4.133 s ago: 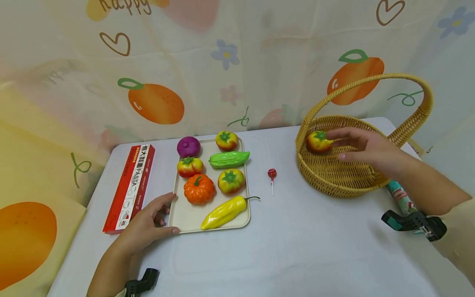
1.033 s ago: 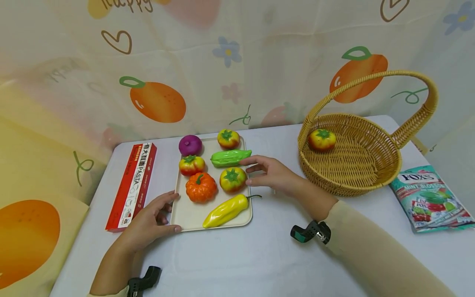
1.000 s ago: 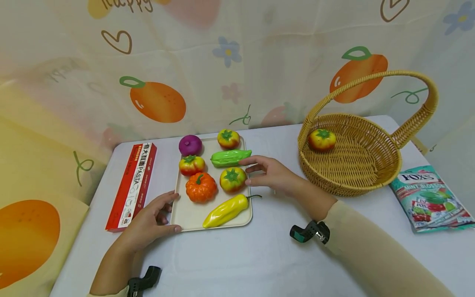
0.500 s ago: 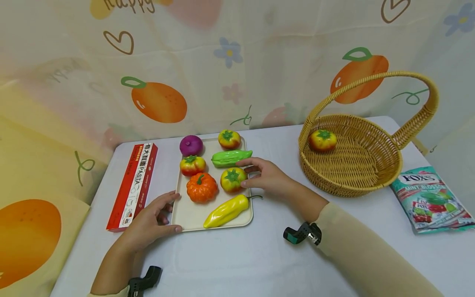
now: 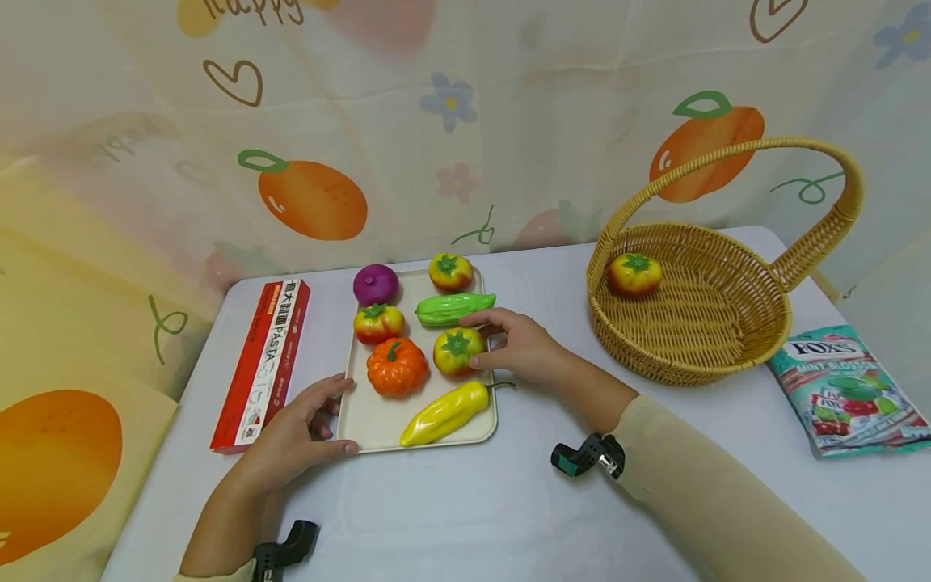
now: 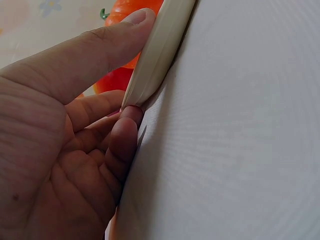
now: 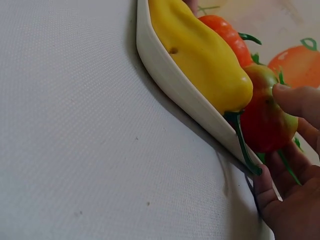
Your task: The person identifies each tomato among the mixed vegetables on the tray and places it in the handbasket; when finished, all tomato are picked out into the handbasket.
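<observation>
A beige tray (image 5: 356, 420) bears toy vegetables. My left hand (image 5: 294, 428) holds its left edge, thumb on the rim (image 6: 165, 45) and fingers against the side. At the tray's right edge my right hand (image 5: 527, 349) grips a yellow-red toy tomato (image 5: 454, 352), thumb in front and index finger behind; the tomato still sits on the tray. In the right wrist view the thumb meets the tomato (image 7: 265, 115). Around it lie a yellow pepper (image 5: 445, 414), an orange pumpkin (image 5: 396, 369), a green bumpy gourd (image 5: 454, 309), a purple onion (image 5: 376, 284) and two more tomatoes (image 5: 378, 324).
A wicker basket (image 5: 684, 323) with a tall handle stands at the right, one toy tomato (image 5: 634, 275) inside. Beside it lies a FOX'S candy bag (image 5: 847, 392). A red pasta box (image 5: 262, 364) is left of the tray. A printed cloth (image 5: 553, 121) hangs behind the table.
My right hand has come from the basket, leaving a tomato there, to the tray, then edged left around another tomato. The lollipop seen earlier is now hidden. My left hand has stayed put.
</observation>
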`<state>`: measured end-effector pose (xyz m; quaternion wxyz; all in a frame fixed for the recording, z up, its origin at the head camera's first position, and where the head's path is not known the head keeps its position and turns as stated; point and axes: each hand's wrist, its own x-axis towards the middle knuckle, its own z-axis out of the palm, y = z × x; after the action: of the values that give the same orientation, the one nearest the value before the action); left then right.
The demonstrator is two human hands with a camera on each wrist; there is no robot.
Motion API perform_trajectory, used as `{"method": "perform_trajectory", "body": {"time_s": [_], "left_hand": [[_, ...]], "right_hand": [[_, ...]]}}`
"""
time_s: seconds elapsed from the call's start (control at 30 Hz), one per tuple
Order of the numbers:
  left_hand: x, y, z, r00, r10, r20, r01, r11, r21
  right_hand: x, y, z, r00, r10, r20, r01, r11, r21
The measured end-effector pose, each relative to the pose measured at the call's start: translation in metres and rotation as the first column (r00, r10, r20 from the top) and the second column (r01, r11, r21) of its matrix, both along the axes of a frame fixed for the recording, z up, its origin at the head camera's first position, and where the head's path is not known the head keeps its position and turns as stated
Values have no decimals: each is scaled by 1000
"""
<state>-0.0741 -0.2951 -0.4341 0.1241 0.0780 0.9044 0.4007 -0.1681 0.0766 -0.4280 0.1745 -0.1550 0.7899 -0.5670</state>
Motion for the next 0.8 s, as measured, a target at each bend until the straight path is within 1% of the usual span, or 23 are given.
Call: {"method": "perform_trajectory", "body": {"time_s": [0.27,0.57,0.8], "left_hand": [[0,0,0,1000,-1,1,1,1000,-6],[0,1,0,1000,-2,-8,2,1000,-10],[1,2,2,1000,-7,-14,7,1000,-10]], "right_hand": [[-1,-2,0,1000,-1,-28,3,998,65],[-2,-3,1,999,-2,-35,4,997,76],[-1,-3,1,998,18,-58,-13,996,90]]}}
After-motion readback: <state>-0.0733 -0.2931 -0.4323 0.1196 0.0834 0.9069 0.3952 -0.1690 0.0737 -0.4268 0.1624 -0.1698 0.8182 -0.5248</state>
